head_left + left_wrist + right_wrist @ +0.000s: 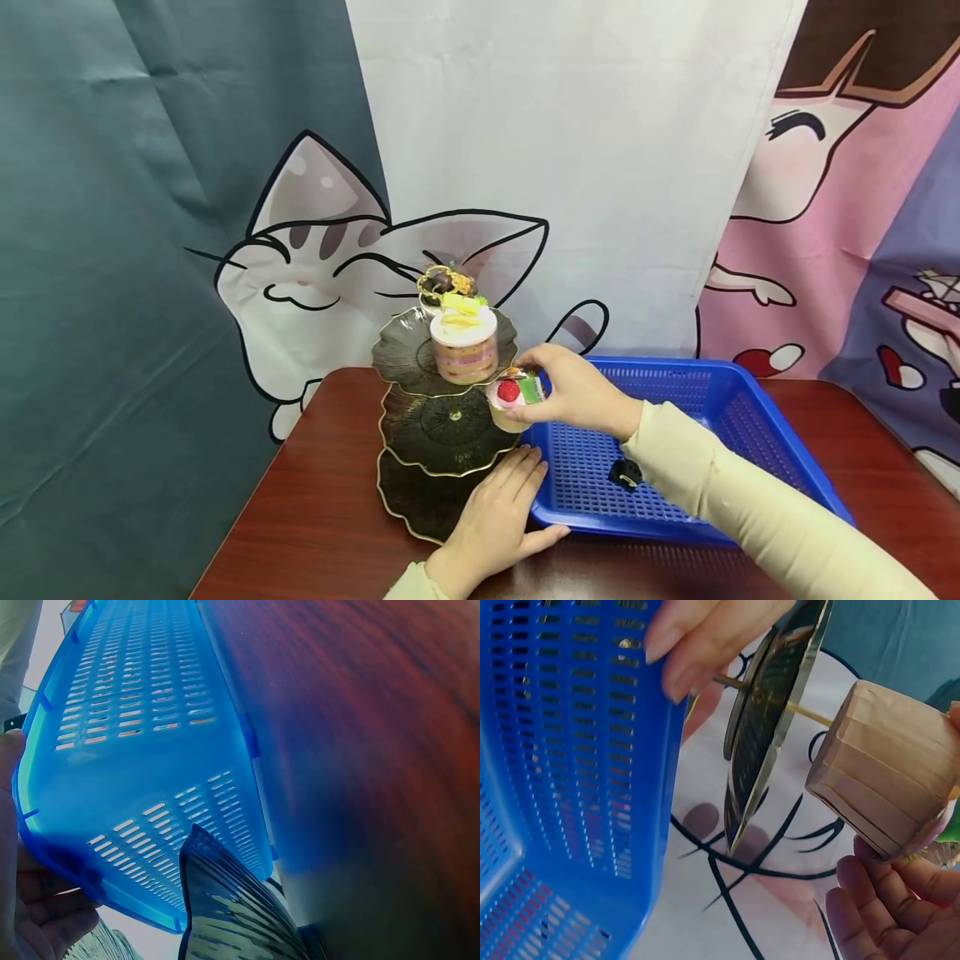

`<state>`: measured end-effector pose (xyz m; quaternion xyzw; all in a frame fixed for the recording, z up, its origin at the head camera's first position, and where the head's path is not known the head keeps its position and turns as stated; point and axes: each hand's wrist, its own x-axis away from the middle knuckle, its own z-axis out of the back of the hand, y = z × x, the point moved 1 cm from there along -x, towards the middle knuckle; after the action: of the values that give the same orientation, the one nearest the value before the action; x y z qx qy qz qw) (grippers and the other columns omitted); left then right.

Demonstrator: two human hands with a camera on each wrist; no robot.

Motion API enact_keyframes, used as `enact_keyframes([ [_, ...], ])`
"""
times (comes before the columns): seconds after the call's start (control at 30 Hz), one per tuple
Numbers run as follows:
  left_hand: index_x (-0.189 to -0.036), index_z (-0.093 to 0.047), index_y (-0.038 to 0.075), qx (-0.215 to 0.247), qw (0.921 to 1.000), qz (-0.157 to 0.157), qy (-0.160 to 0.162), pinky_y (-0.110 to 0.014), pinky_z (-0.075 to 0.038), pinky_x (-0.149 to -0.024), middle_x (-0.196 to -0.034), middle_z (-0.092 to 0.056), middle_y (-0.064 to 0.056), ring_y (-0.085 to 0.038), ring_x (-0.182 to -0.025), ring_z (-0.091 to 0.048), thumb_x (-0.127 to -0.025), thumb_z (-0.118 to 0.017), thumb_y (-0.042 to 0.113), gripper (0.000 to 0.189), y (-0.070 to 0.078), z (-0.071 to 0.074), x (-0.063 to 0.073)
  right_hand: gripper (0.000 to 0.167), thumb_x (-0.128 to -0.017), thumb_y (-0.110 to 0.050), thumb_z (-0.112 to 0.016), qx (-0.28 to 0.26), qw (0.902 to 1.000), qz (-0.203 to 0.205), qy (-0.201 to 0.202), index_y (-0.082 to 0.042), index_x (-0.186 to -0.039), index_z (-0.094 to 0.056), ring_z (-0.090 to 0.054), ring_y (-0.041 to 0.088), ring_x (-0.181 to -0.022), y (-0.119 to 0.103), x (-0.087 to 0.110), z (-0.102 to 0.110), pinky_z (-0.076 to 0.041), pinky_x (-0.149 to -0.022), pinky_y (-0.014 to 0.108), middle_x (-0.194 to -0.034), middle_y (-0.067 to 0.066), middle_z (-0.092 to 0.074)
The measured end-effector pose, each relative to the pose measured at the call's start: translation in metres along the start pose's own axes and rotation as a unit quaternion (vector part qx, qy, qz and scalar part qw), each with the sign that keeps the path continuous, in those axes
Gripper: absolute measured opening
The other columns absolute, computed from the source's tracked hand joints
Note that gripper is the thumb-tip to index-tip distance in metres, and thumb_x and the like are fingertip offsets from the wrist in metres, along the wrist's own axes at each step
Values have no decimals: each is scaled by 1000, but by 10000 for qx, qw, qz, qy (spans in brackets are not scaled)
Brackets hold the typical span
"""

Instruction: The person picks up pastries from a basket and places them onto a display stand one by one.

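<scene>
My right hand (577, 390) holds a small cupcake (509, 420) by its sides, between thumb and fingers. The cupcake has a raspberry and a green piece on top and a pleated tan paper wrapper, seen in the right wrist view. It hangs above the middle tier of a dark, gold-edged tiered stand (420, 433), at that tier's right edge. My left hand (497, 515) rests on the near left rim of a blue plastic basket (750, 417), fingers extended, beside the stand's lower tiers. On the top tier sits a layered dessert cup (467, 360) with yellow topping.
Behind the dessert cup is another dessert (444, 285) with dark and gold topping. A small black object (625, 473) lies in the basket, near my right sleeve. Stand and basket share a reddish-brown table (315, 500), with a printed cloth (585, 167) hanging behind it.
</scene>
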<state>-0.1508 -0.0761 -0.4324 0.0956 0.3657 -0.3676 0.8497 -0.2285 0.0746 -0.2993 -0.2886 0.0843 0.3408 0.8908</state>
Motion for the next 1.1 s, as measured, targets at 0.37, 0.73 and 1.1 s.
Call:
enact_keyframes([
  [0.37, -115, -67, 6, -87, 9999, -26, 60, -30, -46, -104, -123, -66, -8, -22, -121, -60, -73, -71, 63, 71, 0, -1, 1, 54, -71, -43, -80, -320, 9994, 43, -100, -13, -112, -62, -59, 9, -87, -13, -10, -19, -54, -77, 30, -100, -1, -65],
  [0.73, -119, -66, 6, -276, 9996, -45, 19, -28, -43, -107, -125, -65, -8, -20, -124, -58, -73, -70, 63, 73, 1, -1, 2, 59, -70, -46, -79, 11, 9989, 460, 134, -14, -116, -61, -61, 9, -83, -23, -18, -38, -53, -74, 25, -95, -3, -69],
  [1.1, -118, -67, 6, -254, 9996, -65, 62, -29, -44, -106, -125, -66, -8, -20, -124, -57, -73, -71, 62, 72, 1, 0, 1, 53, -69, -48, -79, 212, 9976, 637, 157, -14, -107, -65, -61, 9, -81, -28, -22, -52, -52, -74, 28, -92, -4, -69],
])
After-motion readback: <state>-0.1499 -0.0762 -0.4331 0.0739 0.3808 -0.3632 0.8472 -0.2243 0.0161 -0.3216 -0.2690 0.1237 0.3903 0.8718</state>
